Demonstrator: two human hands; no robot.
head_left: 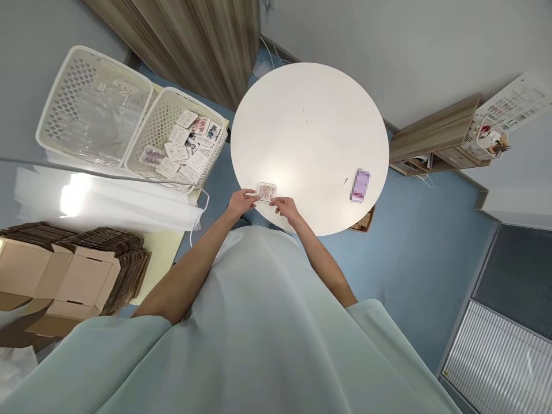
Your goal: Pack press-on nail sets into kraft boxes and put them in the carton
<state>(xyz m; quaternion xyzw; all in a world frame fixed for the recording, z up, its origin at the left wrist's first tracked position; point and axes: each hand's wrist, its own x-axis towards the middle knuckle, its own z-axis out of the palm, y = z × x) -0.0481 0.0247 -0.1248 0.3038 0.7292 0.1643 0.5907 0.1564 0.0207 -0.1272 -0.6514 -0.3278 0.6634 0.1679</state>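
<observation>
Head view: held small clear blister pack (266,191) at near edge of round white table (310,126), left hand (242,202) pinching its left end, right hand (285,208) pinching its right end. Blurred purple item (360,185) well apart to right. 2 white baskets (129,123) at left, nearer 1 holding similar packs. Flattened cardboard boxes (73,270) lower left.

garment (259,322): pale mint-green, smooth cloth, plain, without print or markings; it filled the lower part of the view.
sleeves: short and wide, ending above the elbows, the same pale green on both sides.
forearms: bare from the sleeve hems down.
left hand (241,201): bare, no glove; any ring or watch was too small to tell.
right hand (287,208): bare, no glove, wrist uncovered.
</observation>
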